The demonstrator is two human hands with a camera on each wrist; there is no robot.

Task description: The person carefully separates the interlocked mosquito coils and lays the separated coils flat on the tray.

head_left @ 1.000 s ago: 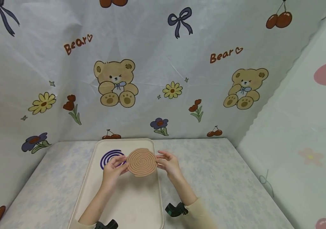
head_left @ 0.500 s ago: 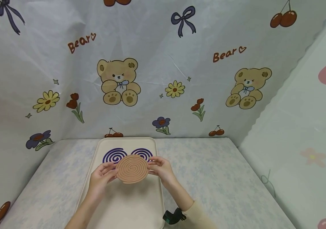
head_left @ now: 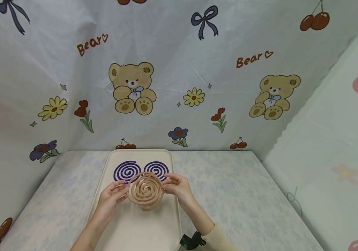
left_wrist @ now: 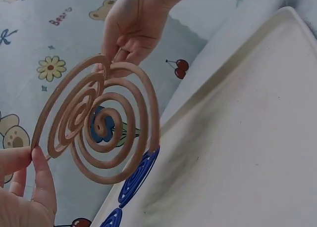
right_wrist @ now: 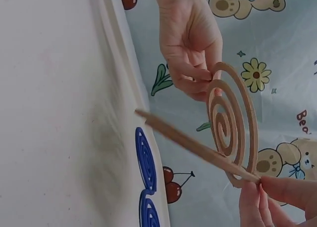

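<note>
Two tan mosquito coils [head_left: 146, 190] hang over the tray, partly spread apart. My left hand [head_left: 111, 195] pinches their left side, and my right hand [head_left: 179, 188] grips the right edge between thumb and fingers. In the left wrist view, one spiral [left_wrist: 153, 108] stands angled away from the other spiral [left_wrist: 48, 106], whose edge the near fingertips pinch. The right wrist view shows one coil [right_wrist: 193, 145] nearly edge-on, crossing the other. Whether their windings are fully apart, I cannot tell.
A cream tray [head_left: 149, 228] lies lengthwise on the pale blue table [head_left: 223, 195]. At its far end lie two dark blue spirals [head_left: 128, 172] side by side. A bear-print cloth [head_left: 166, 69] hangs behind the table.
The tan disc, flat and closely wound before, has moved left and toward me, and its windings now spread into two spirals. Both dark blue spirals have come into fuller view.
</note>
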